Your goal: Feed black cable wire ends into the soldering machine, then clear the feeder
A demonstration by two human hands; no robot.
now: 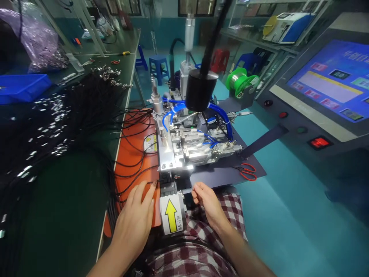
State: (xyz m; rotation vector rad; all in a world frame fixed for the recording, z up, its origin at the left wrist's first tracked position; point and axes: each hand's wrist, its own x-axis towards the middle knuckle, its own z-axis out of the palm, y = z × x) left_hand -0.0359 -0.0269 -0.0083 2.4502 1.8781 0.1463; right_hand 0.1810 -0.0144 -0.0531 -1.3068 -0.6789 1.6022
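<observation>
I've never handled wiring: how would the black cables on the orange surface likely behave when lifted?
Probably flexible: the black cables lie in loose curves across the orange surface. They're likely light for their length, since each looks thin. Lifting one may drag others, as several cross or lie close together.

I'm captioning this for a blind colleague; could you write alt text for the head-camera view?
A person's left hand and right hand flank a yellow-arrow label at the near end of a metal machine, the left over an orange surface. Black cables are heaped on the table at left; red-handled scissors and a lit screen are at right.
</observation>
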